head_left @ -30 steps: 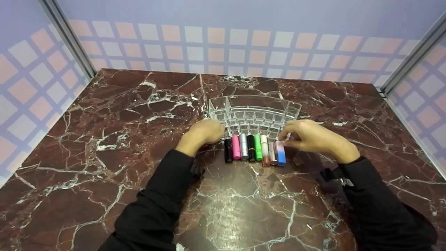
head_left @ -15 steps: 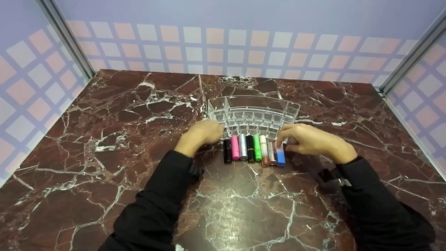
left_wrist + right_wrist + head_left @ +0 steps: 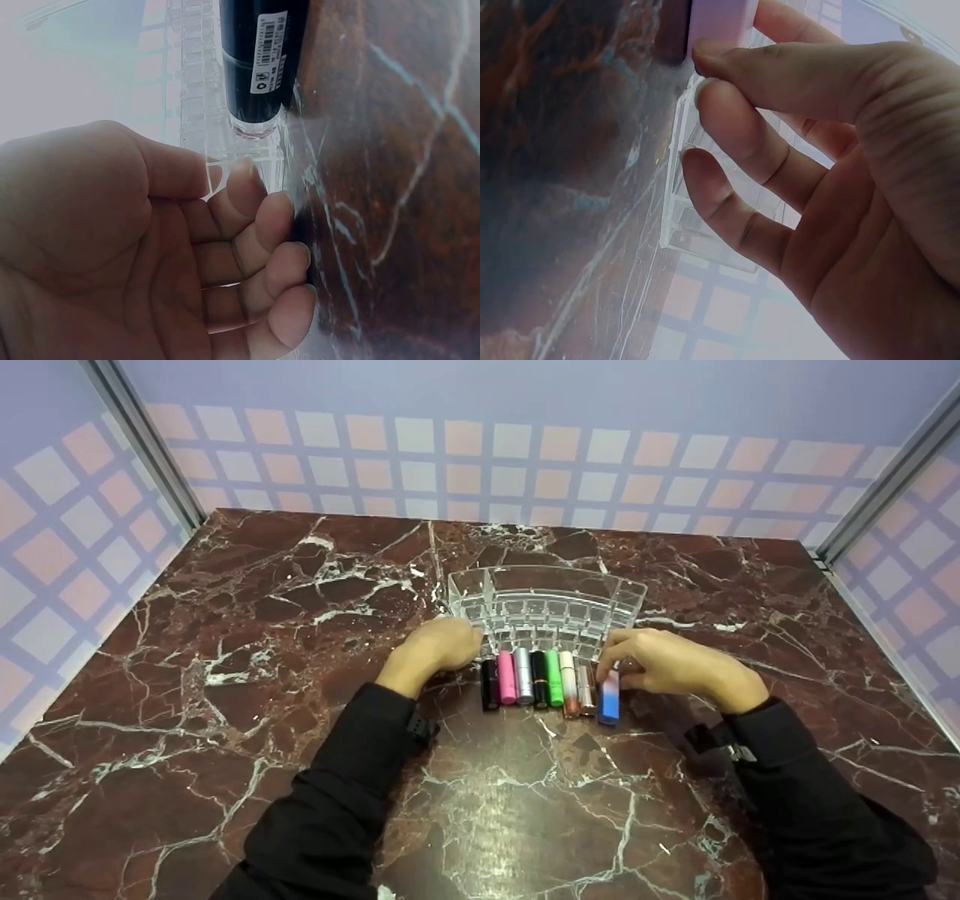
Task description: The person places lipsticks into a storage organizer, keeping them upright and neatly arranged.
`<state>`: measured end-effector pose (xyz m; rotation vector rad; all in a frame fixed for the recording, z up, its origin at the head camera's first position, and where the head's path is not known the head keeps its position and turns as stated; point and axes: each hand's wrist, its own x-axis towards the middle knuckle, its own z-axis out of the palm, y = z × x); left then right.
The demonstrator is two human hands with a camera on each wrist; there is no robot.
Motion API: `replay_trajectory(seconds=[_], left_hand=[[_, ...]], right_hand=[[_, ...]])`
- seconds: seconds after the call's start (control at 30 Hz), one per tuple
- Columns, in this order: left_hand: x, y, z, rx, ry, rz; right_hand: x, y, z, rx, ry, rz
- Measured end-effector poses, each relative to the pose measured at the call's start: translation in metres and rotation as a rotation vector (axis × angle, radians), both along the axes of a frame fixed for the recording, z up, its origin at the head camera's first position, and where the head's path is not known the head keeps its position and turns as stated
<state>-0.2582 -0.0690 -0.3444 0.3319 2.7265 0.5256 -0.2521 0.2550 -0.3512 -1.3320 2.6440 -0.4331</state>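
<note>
Marbled tabletop (image 3: 495, 810) with a clear tiered organizer (image 3: 547, 607) at 12 o'clock from a row of tubes (image 3: 555, 679). The left hand (image 3: 442, 643), fingers curled, pinches the organizer's 8 o'clock corner. The right hand (image 3: 664, 660), nearer, pinches the blue-and-pink tube (image 3: 609, 705) between thumb and forefinger, other fingers spread. This tube, at the row's 3 o'clock end, lies at 8 o'clock from that hand, long axis 12-to-6. A black tube (image 3: 240, 82) bears a barcode label (image 3: 268, 52), print illegible.

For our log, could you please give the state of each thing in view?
Right hand: pinching the blue-and-pink tube
Left hand: pinching the clear organizer at a corner
Blue-and-pink tube: at the row's right end, held; whether lifted, unclear
Seven other tubes: lying side by side
Clear organizer: standing on the table, behind the tubes
</note>
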Motion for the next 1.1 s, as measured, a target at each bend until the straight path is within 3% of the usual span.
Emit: replay_trajectory(seconds=[0.33,0.6,0.83,0.97,1.1], left_hand=[[0.001,0.000,0.001,-0.011,-0.009,-0.003],[0.001,0.000,0.001,0.005,-0.007,0.014],[-0.001,-0.002,0.002,-0.026,-0.011,-0.029],[-0.001,-0.004,0.008,-0.066,-0.046,0.008],[0.000,-0.003,0.017,-0.089,-0.020,0.061]], right_hand=[[0.001,0.000,0.000,0.039,-0.033,0.041],[0.001,0.003,0.001,0.046,-0.079,0.025],[0.000,0.012,0.002,0.023,-0.096,0.037],[0.000,0.016,0.011,0.007,-0.107,0.016],[0.000,0.018,0.025,-0.022,-0.155,-0.073]])
